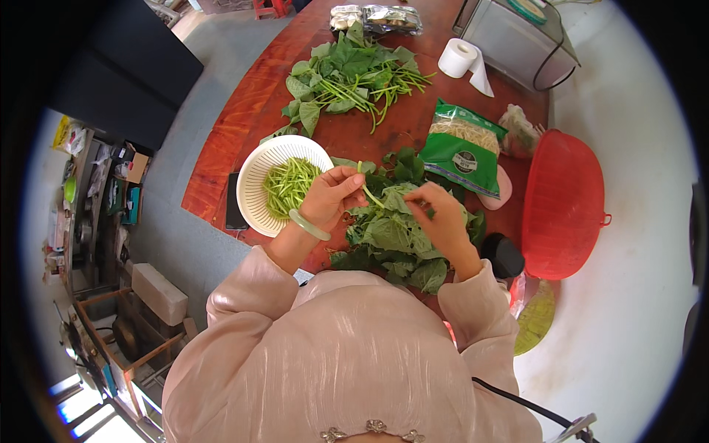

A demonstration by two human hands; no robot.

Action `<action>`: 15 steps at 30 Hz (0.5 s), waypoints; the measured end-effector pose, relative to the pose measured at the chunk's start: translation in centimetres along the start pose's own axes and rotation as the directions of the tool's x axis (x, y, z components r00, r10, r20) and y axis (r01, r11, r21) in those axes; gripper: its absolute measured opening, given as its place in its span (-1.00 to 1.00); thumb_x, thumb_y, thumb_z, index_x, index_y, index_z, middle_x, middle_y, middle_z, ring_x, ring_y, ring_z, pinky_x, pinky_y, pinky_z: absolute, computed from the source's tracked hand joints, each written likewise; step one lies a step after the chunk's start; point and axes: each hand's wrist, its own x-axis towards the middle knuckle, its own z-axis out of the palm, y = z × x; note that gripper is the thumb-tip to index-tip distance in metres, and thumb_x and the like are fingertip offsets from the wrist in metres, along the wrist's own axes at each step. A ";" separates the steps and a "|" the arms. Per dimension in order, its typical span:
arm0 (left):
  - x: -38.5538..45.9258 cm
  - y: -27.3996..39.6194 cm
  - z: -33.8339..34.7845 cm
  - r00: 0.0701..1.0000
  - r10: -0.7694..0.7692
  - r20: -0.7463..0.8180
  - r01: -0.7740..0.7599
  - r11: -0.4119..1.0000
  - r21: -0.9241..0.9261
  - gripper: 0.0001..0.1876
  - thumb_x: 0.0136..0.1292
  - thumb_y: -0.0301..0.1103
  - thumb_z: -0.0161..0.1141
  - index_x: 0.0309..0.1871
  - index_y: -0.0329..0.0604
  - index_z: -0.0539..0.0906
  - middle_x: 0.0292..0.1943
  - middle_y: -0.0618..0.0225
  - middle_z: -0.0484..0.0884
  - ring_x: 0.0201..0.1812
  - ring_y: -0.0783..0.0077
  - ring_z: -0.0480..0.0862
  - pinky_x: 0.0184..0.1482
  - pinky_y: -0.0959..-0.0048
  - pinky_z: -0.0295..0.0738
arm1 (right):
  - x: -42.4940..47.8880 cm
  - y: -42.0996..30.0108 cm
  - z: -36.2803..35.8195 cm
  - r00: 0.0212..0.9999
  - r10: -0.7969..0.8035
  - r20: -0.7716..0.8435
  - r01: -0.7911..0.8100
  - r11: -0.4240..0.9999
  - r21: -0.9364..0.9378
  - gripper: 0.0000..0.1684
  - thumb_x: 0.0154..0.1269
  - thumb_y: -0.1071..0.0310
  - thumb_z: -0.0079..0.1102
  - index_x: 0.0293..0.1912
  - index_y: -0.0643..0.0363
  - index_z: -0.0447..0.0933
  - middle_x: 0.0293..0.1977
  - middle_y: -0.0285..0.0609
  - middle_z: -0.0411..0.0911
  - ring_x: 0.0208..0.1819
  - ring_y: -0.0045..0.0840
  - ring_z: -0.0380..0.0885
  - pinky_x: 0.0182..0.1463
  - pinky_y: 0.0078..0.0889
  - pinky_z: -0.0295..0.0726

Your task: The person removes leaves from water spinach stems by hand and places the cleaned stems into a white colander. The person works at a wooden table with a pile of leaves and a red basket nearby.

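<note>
My left hand (334,196), with a pale bangle on the wrist, pinches a green leaf stem (370,194) between thumb and fingers. To its right, my right hand (437,213) is raised over a heap of green leaves (396,232); its thumb and fingertips are close together, and I cannot tell whether they hold something thin. Cut green stem pieces (291,185) lie in a white slotted plastic basket (249,185), just left of my left hand. Farther back on the red wooden table (227,149) lies a bunch of leafy stems (354,77).
Right of the leaves are a green noodle-like food bag (462,152), a red plastic basket (565,205) and a black object (502,255). A toilet paper roll (458,57), wrapped mushrooms (346,17) and a metal appliance (509,41) stand farther back. A phone (235,207) lies partly under the white basket.
</note>
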 end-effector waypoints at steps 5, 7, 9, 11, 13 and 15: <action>-0.3 -0.1 0.4 0.999 -0.034 -0.041 0.034 0.999 -0.011 -0.87 0.20 -0.35 0.10 -0.32 -0.22 0.50 -0.53 0.41 0.54 -0.51 0.58 0.57 -0.41 0.62 0.56 | 0.3 -2.5 0.6 0.949 -0.299 -0.104 0.275 0.941 -0.197 -0.87 -0.04 0.47 0.19 -0.39 0.09 0.49 -0.42 -0.34 0.48 -0.35 -0.48 0.46 -0.27 -0.43 0.33; -0.4 0.1 0.6 0.997 -0.058 -0.059 0.056 0.998 -0.025 -0.87 0.20 -0.34 0.10 -0.32 -0.22 0.50 -0.55 0.41 0.55 -0.52 0.56 0.59 -0.42 0.62 0.56 | 0.3 -2.8 0.9 0.929 -0.359 -0.092 0.318 0.899 -0.301 -0.88 -0.03 0.44 0.20 -0.41 0.05 0.48 -0.41 -0.39 0.47 -0.36 -0.53 0.45 -0.26 -0.45 0.28; -0.5 0.1 0.5 0.996 -0.066 -0.061 0.062 0.997 -0.053 -0.86 0.21 -0.33 0.09 -0.32 -0.22 0.49 -0.55 0.40 0.55 -0.52 0.55 0.60 -0.43 0.63 0.56 | 0.5 -2.9 1.2 0.910 -0.408 -0.073 0.358 0.864 -0.355 -0.88 -0.02 0.40 0.20 -0.41 0.02 0.47 -0.41 -0.42 0.46 -0.37 -0.58 0.44 -0.26 -0.47 0.23; -0.6 0.1 0.5 0.995 -0.074 -0.068 0.069 0.995 -0.067 -0.86 0.20 -0.33 0.10 -0.32 -0.22 0.49 -0.54 0.40 0.56 -0.52 0.55 0.61 -0.44 0.63 0.56 | 0.6 -3.1 1.4 0.894 -0.444 -0.060 0.385 0.830 -0.404 -0.87 -0.03 0.40 0.19 -0.41 0.02 0.45 -0.42 -0.43 0.44 -0.38 -0.60 0.43 -0.27 -0.45 0.22; -0.7 0.2 0.5 0.993 -0.083 -0.080 0.077 0.995 -0.070 -0.86 0.20 -0.33 0.10 -0.31 -0.22 0.49 -0.53 0.40 0.56 -0.52 0.54 0.61 -0.45 0.63 0.56 | 0.8 -3.2 1.5 0.876 -0.480 -0.035 0.412 0.785 -0.463 -0.86 -0.04 0.40 0.19 -0.42 0.02 0.43 -0.43 -0.43 0.43 -0.39 -0.61 0.42 -0.27 -0.44 0.22; -0.7 0.4 0.6 0.994 -0.084 -0.075 0.078 0.993 -0.089 -0.85 0.15 -0.34 0.16 -0.31 -0.22 0.50 -0.52 0.38 0.57 -0.52 0.53 0.62 -0.45 0.63 0.56 | 1.0 -3.5 1.5 0.858 -0.514 0.003 0.437 0.727 -0.530 -0.85 -0.06 0.40 0.19 -0.42 0.02 0.42 -0.44 -0.43 0.42 -0.40 -0.61 0.42 -0.27 -0.43 0.21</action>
